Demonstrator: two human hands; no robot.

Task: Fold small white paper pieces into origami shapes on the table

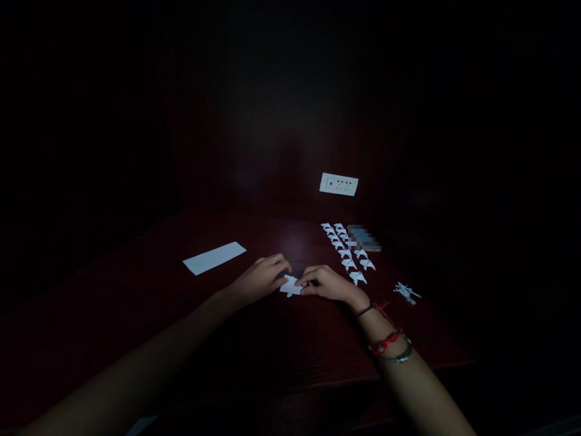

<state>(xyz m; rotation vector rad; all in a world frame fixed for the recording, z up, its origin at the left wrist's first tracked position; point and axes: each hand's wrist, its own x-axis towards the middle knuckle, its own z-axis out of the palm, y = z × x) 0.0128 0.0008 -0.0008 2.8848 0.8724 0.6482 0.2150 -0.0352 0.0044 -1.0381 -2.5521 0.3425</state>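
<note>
From here I see a small paper point(290, 286) between both hands. Right hand point(301, 287): fingertips pinched on its three-o'clock edge. Left hand point(265, 275): fingers half-curled, thumb touching at nine o'clock; I cannot tell its grip.

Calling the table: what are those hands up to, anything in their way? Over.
Grip: left hand and right hand both touching small white paper. Paper between them, partly covered. Nothing visibly blocking; folded white pieces off right.

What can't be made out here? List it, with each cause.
All in the head view:
Small paper: partly hidden by left hand and right hand.
Flat object: face blurred by pixelation.
Pale piece: cut off by the bottom edge.
Surroundings: lost in darkness.
</note>
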